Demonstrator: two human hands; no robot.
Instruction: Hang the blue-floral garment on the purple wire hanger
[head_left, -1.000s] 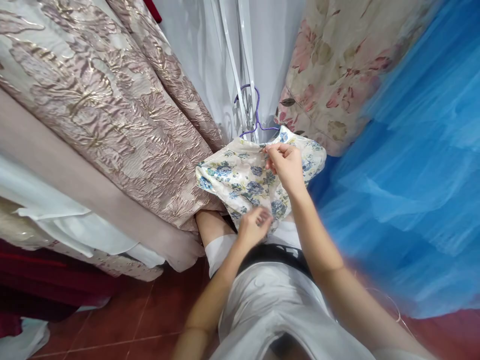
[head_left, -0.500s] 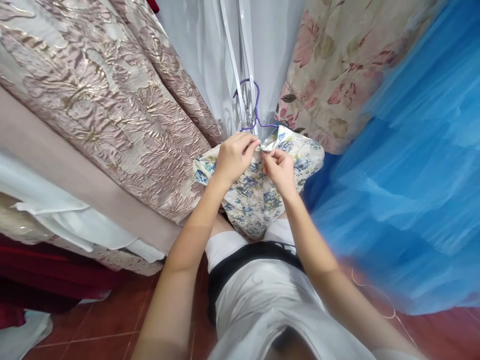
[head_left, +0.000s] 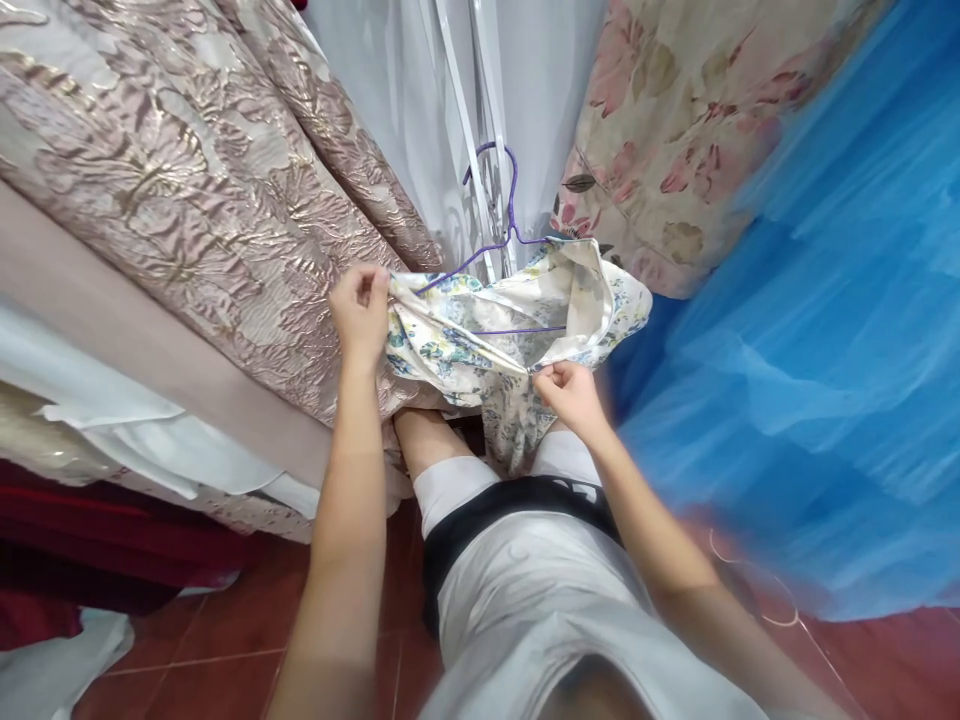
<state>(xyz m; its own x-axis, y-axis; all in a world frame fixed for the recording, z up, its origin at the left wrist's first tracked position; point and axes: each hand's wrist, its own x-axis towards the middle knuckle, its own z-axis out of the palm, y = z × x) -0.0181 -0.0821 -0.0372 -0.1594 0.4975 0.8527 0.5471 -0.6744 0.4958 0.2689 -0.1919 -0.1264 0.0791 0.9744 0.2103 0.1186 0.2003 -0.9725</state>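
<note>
A white garment with blue and yellow flowers (head_left: 442,355) hangs on a purple clothes hanger (head_left: 513,205) in front of me. My left hand (head_left: 361,310) pinches its left shoulder edge, close to the end of the hanger. With thumb and fingers closed, my right hand (head_left: 566,392) grips the front of the neckline, low and to the right. Between my hands the neck opening gapes, and the hanger's lower bar shows inside it. The hanger's hook rests near white straps (head_left: 491,110); whether it is hooked on them I cannot tell.
A pink brocade fabric with metallic flowers (head_left: 187,190) hangs on the left. Behind stands white cloth (head_left: 360,90). To the right are a beige floral fabric (head_left: 675,130) and a large blue tulle skirt (head_left: 810,400). Dark red cloth (head_left: 97,530) lies low left, above red floor tiles (head_left: 225,630).
My left hand has moved left from the middle of the neckline to the garment's shoulder. My right hand has come down slightly towards me. The neckline is now pulled wide, showing the hanger inside.
</note>
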